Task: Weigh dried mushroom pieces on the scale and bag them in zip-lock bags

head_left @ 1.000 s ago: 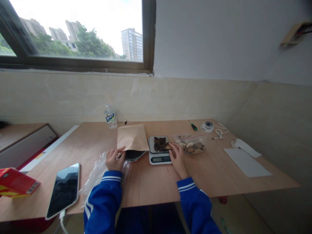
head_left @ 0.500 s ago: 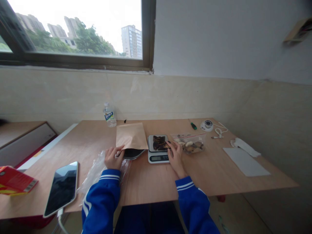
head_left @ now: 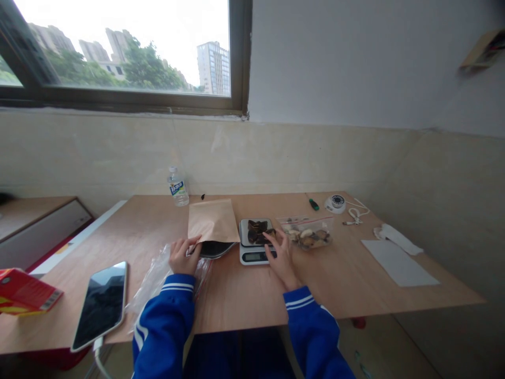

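Observation:
My left hand (head_left: 184,256) grips the near edge of a brown kraft paper bag (head_left: 213,218), whose mouth gapes toward me and shows a dark lining. To its right stands a white kitchen scale (head_left: 245,258) with a small display. Dark brown dried pieces (head_left: 257,231) lie in a heap on its platform; their exact kind is hard to tell. Over the scale's right side hovers my right hand (head_left: 281,258), fingers apart and holding nothing. Just beyond it, a clear zip bag (head_left: 310,233) contains brown and pale dried pieces.
Crumpled clear plastic (head_left: 152,281) lies under my left forearm. A tablet (head_left: 101,302) with a cable and a red box (head_left: 26,292) are at the left. A water bottle (head_left: 178,188), a green-handled screwdriver (head_left: 313,205), a white camera (head_left: 335,203) and a white sheet (head_left: 398,263) also occupy the table.
My right hand has let go of a dark piece on the scale, and its fingers have spread. My left hand and the paper bag stay in place.

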